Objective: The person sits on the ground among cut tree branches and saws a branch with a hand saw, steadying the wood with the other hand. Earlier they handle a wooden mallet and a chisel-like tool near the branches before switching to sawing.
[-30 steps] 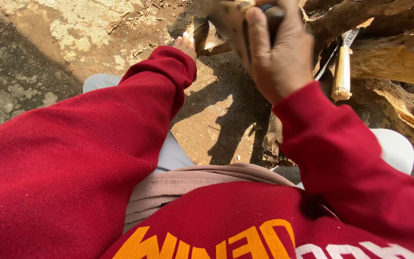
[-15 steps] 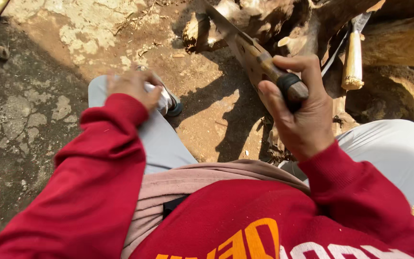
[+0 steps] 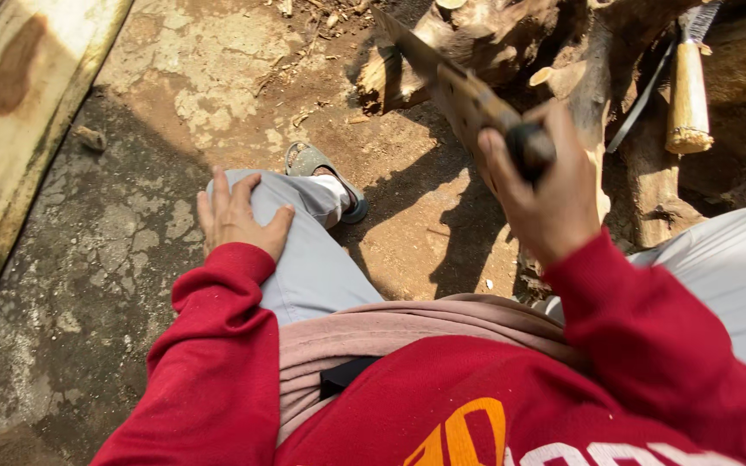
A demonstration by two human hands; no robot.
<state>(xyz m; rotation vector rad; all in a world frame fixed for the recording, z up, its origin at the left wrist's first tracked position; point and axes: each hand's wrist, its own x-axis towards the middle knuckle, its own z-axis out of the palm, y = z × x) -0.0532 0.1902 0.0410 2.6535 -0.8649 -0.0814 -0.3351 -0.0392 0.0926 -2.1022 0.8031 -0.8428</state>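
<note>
My right hand point(image 3: 550, 194) grips the dark handle of a long machete point(image 3: 455, 86) whose worn blade points up and to the left, over a pile of cut logs point(image 3: 511, 39). My left hand point(image 3: 239, 216) lies flat on my left knee, fingers spread, holding nothing. Both arms are in red sleeves. My left foot in a grey sandal point(image 3: 325, 177) rests on the bare ground just beyond that knee.
A second tool with a pale wooden handle point(image 3: 688, 91) leans among the logs at the upper right. A wide wooden plank point(image 3: 19, 129) lies along the left edge. The ground point(image 3: 114, 285) is cracked concrete and dry earth.
My left hand has come down from the logs and settled on my knee. My right hand has drawn the machete back and down toward me, away from the wood.
</note>
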